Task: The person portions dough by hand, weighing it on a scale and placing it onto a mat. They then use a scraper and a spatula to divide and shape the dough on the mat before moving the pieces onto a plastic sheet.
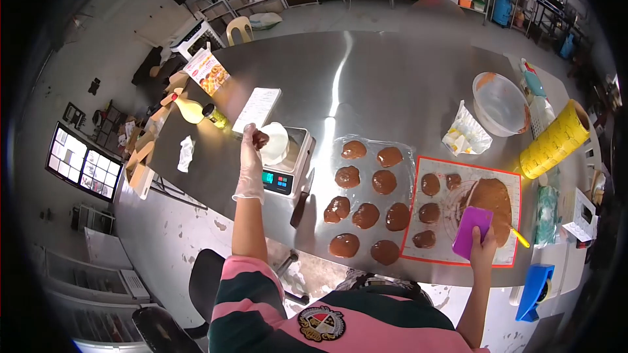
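My left hand, in a clear glove, is closed round a small lump of brown dough. It is at the near left side of a white bowl on a digital scale. My right hand grips a purple dough scraper over a mat with a red border. Beside the scraper lies a large mass of brown dough, with a yellow-handled tool at its edge. Several small dough pieces sit on the mat's left side. More flattened rounds rest on plastic film.
Behind the scale lies a notepad. A yellow bottle, a jar and a cornstarch-like box stand left. To the right are a plastic bowl, crumpled paper wrapper, yellow roll and blue tape dispenser.
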`<state>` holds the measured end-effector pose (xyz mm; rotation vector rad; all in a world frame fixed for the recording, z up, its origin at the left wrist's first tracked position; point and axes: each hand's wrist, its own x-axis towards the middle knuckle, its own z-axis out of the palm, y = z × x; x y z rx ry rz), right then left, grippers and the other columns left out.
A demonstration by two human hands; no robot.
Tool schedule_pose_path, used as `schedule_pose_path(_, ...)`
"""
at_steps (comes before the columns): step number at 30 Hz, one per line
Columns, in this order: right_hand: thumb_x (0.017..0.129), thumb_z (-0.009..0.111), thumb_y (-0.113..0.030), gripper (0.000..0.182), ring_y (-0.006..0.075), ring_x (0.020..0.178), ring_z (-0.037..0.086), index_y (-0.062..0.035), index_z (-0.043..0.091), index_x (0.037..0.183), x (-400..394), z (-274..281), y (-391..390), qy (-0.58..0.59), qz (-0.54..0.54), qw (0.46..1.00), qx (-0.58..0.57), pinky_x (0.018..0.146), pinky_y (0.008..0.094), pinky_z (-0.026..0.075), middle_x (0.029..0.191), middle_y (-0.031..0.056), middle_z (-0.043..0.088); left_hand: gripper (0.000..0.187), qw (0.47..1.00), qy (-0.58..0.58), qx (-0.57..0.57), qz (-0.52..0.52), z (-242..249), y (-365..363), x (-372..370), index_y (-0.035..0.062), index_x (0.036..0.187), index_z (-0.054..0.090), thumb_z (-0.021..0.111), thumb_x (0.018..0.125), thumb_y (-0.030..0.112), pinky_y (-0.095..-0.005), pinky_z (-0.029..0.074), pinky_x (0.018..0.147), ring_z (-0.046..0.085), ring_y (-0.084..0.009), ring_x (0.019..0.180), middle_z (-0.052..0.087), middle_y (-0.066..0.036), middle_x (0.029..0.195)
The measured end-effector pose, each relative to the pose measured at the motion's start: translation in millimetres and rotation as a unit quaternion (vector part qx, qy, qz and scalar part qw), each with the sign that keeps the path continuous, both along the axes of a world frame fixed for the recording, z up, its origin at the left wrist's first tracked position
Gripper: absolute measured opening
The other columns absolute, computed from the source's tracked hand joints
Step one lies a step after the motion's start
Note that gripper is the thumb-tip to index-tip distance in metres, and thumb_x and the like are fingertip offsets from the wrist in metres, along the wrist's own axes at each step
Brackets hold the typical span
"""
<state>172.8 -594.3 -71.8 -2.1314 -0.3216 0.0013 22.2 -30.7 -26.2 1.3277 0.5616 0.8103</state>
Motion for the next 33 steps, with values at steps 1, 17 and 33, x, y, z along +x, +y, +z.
schedule_pose_path(1, 0.087, 0.051, -0.022, 0.027, 0.0248, 0.07, 0.061, 0.001, 0.053, 0.099, -8.1, 0.0, 9.3, -0.014, -0.006, 1.0, 0.009, 0.063, 0.035, 0.045, 0.078, 0.0158, 0.062, 0.031, 1.0, 0.0, -0.004, -0.004, -5.4, 6.3, -1.1, 0.0097, 0.079, 0.052, 0.045, 0.088, 0.038, -0.0251, 0.036, 0.069, 0.049, -0.0133, 0.071, 0.052, -0.004, 0.072)
schedule_pose_path(17, 0.09, 0.049, -0.024, 0.028, 0.0197, 0.071, 0.06, 0.0031, 0.053, 0.097, -86.9, 29.8, 78.3, -0.035, -0.115, 0.992, -0.033, 0.064, 0.0316, 0.046, 0.079, 0.0146, 0.062, 0.058, 0.998, 0.0, 0.016, -0.062, 30.3, 41.9, -49.8, 0.0023, 0.127, 0.04, 0.037, 0.09, 0.047, -0.0366, 0.024, 0.102, 0.038, -0.0238, 0.119, 0.043, -0.013, 0.127)
schedule_pose_path(33, 0.089, 0.05, -0.022, 0.027, 0.0199, 0.074, 0.061, 0.0032, 0.053, 0.1, -96.7, 49.9, 94.2, -0.06, -0.153, 0.986, -0.037, 0.067, 0.0313, 0.046, 0.081, 0.016, 0.062, 0.042, 0.741, 0.477, 0.464, -0.094, -28.8, 50.7, 4.2, 0.0098, 0.111, 0.055, 0.057, 0.073, 0.028, -0.0398, 0.043, 0.085, 0.054, -0.033, 0.099, 0.057, -0.017, 0.106)
